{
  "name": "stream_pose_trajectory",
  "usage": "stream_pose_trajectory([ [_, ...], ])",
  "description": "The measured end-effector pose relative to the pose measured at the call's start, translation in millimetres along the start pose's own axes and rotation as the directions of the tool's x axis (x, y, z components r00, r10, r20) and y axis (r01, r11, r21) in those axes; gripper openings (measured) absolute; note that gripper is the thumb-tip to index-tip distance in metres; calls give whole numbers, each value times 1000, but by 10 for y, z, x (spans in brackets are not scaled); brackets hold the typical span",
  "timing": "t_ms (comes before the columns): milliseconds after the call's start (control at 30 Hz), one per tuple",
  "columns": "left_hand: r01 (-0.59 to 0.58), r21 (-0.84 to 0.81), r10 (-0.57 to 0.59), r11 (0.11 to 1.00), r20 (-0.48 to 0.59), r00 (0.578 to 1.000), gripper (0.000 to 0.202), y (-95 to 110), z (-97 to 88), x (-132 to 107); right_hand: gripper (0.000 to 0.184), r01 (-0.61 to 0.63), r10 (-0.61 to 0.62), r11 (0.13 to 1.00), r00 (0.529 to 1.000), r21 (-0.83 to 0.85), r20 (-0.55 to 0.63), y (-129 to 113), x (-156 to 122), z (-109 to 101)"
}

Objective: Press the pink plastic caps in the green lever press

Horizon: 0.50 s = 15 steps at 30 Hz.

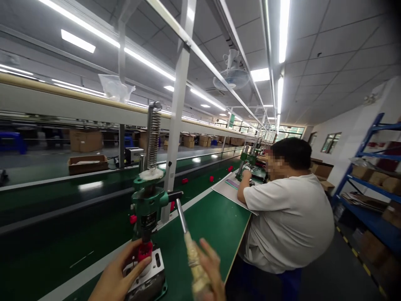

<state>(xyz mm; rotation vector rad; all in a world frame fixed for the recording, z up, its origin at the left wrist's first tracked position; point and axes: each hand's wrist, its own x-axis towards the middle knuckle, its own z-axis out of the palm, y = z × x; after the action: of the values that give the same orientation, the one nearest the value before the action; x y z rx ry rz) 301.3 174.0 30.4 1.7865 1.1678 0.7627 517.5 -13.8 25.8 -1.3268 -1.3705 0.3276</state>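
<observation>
In front of me stands a green hand-lever press with a tall coil spring on top. My left hand pinches a small red plastic part between thumb and fingers, directly below the press ram. The part sits over a pale round holder on the metal base plate. The press lever slants down to the right, its grip wrapped in yellowish tape. Beside that grip is my right hand, somewhat blurred, with fingers stretched out along it rather than wrapped round; whether the palm touches it is unclear.
A seated person in a light shirt works at another green press to the right. Several red pieces lie along the dark green conveyor belt. A metal post rises behind my press. Blue shelving stands far right.
</observation>
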Motion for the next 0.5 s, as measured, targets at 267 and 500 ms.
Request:
stream_pose_trajectory([
  [267,-86,-58,89,995,55,994,64,-19,112,-145,37,519,-463,762,855,388,-235,-1670,2021,-267],
  [500,-353,311,382,882,-35,924,34,35,-443,-12,36,292,-267,802,956,521,-126,-1571,3522,280],
])
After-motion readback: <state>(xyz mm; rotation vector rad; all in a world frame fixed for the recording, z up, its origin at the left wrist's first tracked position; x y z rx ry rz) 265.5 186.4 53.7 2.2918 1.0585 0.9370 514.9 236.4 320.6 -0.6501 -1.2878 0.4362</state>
